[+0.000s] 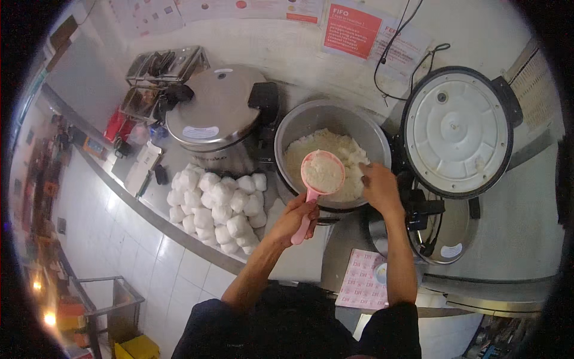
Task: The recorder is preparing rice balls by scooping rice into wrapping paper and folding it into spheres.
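Observation:
My left hand [296,220] grips the handle of a pink plastic scoop [322,172] heaped with rice, held over the near side of a round metal cooking pot [332,110]. White rice [352,150] lies in the pot. My right hand [379,186] reaches over the pot's right rim, fingertips at the rice; whether they pinch any is unclear. Left of the pot, many white wrapped bundles [222,206] are piled on the counter. The round lid [457,130] with a black rim stands raised at the right.
A closed steel rice cooker [215,112] stands behind the bundles. Metal trays with utensils [166,65] sit at the back left. Pink patterned paper [363,280] lies near my right forearm. Black cables [388,58] hang on the wall. Another steel lid or cooker [453,229] is at the right.

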Demonstrator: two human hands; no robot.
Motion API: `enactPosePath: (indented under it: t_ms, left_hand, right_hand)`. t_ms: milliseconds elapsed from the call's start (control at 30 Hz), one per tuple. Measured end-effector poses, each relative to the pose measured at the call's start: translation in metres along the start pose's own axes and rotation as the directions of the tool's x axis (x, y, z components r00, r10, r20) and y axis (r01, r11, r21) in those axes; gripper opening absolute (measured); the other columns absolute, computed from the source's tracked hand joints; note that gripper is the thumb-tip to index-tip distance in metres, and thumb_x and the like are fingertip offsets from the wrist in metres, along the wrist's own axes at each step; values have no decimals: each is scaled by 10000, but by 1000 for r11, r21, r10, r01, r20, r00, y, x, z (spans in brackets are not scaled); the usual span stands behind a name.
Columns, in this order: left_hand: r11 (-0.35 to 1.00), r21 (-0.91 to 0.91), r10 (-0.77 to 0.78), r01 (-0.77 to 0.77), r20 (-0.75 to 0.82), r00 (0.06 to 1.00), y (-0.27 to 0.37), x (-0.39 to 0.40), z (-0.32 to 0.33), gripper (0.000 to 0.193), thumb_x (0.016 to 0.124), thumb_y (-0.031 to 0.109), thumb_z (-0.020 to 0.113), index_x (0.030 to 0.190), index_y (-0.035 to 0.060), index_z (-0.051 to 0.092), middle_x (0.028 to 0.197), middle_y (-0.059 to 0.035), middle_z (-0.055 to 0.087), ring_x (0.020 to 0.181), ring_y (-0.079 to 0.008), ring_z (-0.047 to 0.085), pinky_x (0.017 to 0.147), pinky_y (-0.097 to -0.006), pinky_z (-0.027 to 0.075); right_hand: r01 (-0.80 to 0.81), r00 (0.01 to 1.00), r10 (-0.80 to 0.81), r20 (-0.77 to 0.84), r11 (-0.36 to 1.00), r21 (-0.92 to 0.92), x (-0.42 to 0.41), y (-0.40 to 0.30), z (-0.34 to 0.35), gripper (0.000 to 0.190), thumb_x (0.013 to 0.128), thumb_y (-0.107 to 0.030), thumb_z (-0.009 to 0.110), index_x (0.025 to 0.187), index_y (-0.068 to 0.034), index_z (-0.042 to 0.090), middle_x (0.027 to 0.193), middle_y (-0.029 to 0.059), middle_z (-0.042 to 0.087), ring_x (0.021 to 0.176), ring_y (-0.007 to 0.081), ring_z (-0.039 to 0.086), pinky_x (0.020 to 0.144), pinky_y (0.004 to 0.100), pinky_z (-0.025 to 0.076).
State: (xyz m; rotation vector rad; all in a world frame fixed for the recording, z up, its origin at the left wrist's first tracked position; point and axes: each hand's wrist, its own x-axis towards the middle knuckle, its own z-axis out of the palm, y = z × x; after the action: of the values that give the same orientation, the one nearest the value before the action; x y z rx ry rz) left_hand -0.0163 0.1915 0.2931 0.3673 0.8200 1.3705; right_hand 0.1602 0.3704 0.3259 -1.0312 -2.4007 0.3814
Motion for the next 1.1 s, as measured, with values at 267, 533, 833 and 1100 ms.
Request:
enactPosePath:
  t_ms: [267,533,833,1100]
  left_hand:
    - [990,-19,-142,142,-44,989,-12,-59,-12,196,1018,251,459,1047,60,494,727,-31,503,433,-140,524,367,-268,418]
    - [798,561,-265,220,-1,964,-172,-90,-71,356,1025,286,477,1056,-45,604,786,-117,637,684,-185,649,621,-326,523]
    - [466,662,-284,587,-516,808,-253,-156,-267,478,807,386,746,1066,-2,642,907,-139,715,847,-234,692,771,-353,540]
    - [811,91,-486,578,-445,752,-268,-151,-290,388,872,300,718,1124,18,632,947,-70,678,776,-171,656,659,-316,546]
  right_hand:
    - [-175,980,100,172,845,505,-22,-32,39,308,743,68,604,1031,1,690,1018,176,697,923,268,678,822,330,526]
    - [-359,659,293,692,-686,633,-241,-66,151,433,963,-338,523,1292,-59,485,992,116,633,775,245,629,658,378,538]
    - [-495,858,514,17,816,299,-282,-65,284,426,840,-337,752,1123,-60,596,905,77,618,765,229,604,616,340,502]
    - [-327,875,437,-207,851,411,-238,-96,218,412,821,-196,791,1110,14,588,1061,145,571,908,248,597,786,364,516]
